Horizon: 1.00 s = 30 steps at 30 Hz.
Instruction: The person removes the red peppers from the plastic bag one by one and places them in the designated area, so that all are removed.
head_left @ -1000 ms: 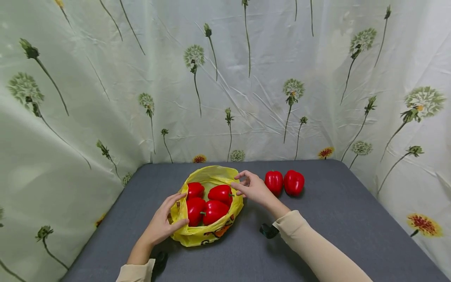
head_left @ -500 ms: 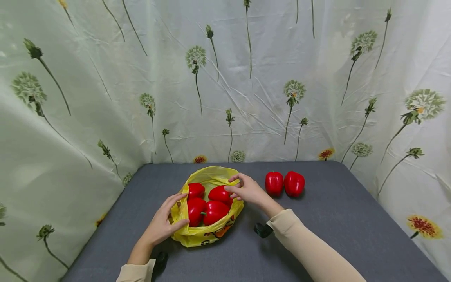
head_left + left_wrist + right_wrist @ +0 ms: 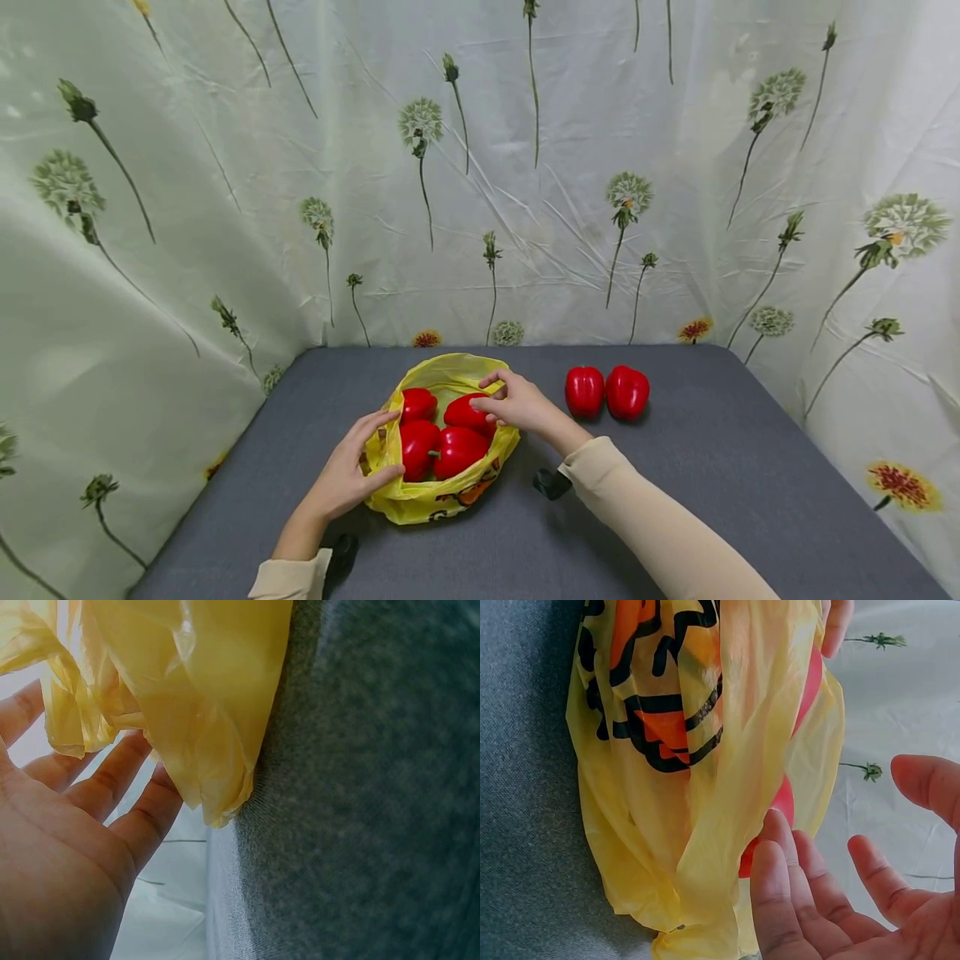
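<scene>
A yellow plastic bag (image 3: 420, 510) with an orange and black print stands mouth up on the table, holding several red bell peppers (image 3: 459, 452). At its left side, my left hand (image 3: 349, 468) touches the rim with spread, fairly straight fingers. In the left wrist view those fingers (image 3: 112, 776) partly disappear behind the yellow plastic. My right hand (image 3: 525, 408) is over the bag's right rim, above the right-hand pepper, with fingers apart. The right wrist view shows its fingertips (image 3: 769, 866) at the bag's edge by a red pepper, gripping nothing.
Two more red bell peppers, a left one (image 3: 584, 392) and a right one (image 3: 627, 392), sit side by side on the grey table (image 3: 720, 467), right of the bag. A flower-printed curtain (image 3: 555, 167) hangs behind the table and along its sides.
My right hand has moved left, from beside the bag's right rim to over the right-hand pepper. My left hand and the bag stay nearly in place.
</scene>
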Motion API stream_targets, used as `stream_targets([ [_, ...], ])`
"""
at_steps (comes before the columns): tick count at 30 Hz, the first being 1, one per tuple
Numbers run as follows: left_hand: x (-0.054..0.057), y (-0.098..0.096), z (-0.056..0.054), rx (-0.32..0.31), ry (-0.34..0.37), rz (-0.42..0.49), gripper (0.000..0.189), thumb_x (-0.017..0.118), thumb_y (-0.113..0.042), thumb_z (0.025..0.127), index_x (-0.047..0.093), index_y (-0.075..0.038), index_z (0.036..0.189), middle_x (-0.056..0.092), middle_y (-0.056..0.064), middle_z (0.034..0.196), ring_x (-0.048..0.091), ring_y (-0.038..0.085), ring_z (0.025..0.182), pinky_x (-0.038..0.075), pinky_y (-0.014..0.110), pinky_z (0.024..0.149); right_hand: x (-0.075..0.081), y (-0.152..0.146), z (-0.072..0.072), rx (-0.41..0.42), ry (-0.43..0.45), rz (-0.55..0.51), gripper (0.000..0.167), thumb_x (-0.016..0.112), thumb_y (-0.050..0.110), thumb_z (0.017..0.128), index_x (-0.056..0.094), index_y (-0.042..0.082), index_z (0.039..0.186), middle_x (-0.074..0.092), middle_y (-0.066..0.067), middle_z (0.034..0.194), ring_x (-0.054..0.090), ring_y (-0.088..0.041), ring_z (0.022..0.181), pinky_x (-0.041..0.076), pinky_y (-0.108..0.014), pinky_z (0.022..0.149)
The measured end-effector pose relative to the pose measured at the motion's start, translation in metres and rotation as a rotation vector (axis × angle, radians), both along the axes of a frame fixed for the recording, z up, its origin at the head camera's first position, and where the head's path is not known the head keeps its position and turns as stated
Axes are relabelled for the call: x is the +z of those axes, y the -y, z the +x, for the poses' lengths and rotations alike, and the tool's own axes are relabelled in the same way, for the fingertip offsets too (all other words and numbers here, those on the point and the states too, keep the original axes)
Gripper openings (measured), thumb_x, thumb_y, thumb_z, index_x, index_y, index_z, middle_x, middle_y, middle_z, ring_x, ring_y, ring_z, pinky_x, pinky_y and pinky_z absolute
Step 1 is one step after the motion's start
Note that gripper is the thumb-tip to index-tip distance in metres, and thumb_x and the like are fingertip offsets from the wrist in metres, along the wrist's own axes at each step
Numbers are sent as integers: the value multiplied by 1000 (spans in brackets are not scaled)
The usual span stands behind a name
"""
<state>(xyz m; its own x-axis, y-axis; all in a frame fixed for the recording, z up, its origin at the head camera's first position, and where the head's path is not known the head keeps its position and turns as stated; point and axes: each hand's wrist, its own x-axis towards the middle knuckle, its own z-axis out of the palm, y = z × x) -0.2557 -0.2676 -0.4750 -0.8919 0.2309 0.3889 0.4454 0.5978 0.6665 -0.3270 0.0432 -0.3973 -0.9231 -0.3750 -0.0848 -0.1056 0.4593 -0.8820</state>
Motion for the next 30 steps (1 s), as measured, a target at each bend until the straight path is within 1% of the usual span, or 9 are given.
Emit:
stream_targets([
  [4,0,0,0,-4,-5,-2,73,83,-29,89,56,-8,153,51,21,157,50,50,144,43,79,109,1,2,-2,-10,2,15,48,76,31,101,60,5,138,72,-14,110,76,-33,100,63,-37,83],
  [9,0,-1,0,-7,-8,-2,73,83,-29,90,56,-7,154,51,21,158,49,50,144,42,78,109,0,2,-7,-14,-18,48,46,74,31,102,60,5,138,73,-17,116,76,-37,105,63,-39,84],
  [13,0,0,1,-5,-6,-2,73,83,-29,90,56,-7,154,51,21,158,49,51,144,42,79,109,-1,3,-10,-20,-16,70,47,73,32,102,60,6,138,74,-16,114,75,-38,106,61,-38,82],
  [17,0,1,0,-5,-3,3,73,83,-29,90,56,-8,154,50,21,158,48,51,145,42,79,109,0,7,-12,-12,-26,87,48,74,32,101,61,4,137,76,-16,110,73,-39,104,59,-36,76],
  [21,-1,2,1,-7,-7,1,73,83,-29,90,56,-8,154,51,21,158,49,50,144,42,79,109,-2,13,-16,3,-52,119,46,73,32,101,61,4,136,76,-15,104,71,-35,94,54,-30,70],
  [23,-1,2,1,-8,-10,0,73,83,-29,90,56,-8,154,51,21,157,50,50,143,43,78,108,-2,16,-18,17,-61,130,46,73,31,101,61,4,136,74,-14,103,68,-28,85,51,-28,69],
  [26,-1,2,0,-10,-11,-4,73,83,-30,90,56,-8,154,50,21,158,51,49,143,43,78,108,-3,20,-21,39,-59,132,47,72,30,102,59,2,138,70,-12,101,59,-19,74,47,-27,66],
  [28,-1,1,0,-11,-10,-6,73,83,-30,90,56,-9,154,50,20,158,50,49,143,43,78,108,-2,23,-23,57,-53,127,49,72,29,102,57,1,140,69,-14,105,56,-17,74,46,-27,67],
  [30,-1,1,0,-11,-10,-7,73,83,-30,90,56,-9,154,50,20,159,50,49,144,42,78,108,-2,24,-26,79,-45,128,51,71,29,103,56,1,142,68,-15,108,56,-19,75,48,-29,69],
])
